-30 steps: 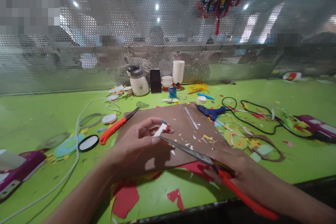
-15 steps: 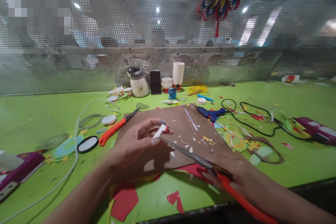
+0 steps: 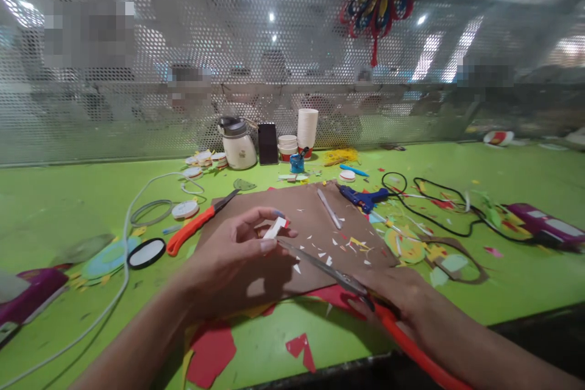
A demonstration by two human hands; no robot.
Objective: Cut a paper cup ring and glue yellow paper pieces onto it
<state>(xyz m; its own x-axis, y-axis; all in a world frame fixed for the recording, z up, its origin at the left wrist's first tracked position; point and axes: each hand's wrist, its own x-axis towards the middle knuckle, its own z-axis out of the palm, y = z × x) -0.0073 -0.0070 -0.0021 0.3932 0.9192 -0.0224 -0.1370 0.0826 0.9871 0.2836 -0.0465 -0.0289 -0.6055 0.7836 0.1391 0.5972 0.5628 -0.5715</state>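
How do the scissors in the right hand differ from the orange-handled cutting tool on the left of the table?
The scissors are gripped by the right hand; the orange-handled cutting tool lies on the green table. The scissors point forward-left, tip by the white strip in the left hand; the orange-handled cutting tool points forward-right. Both have orange-toned handles and metal-looking blades.

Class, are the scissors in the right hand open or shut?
Shut, or nearly so: the scissors have their blades together, tapering to one point near the left hand.
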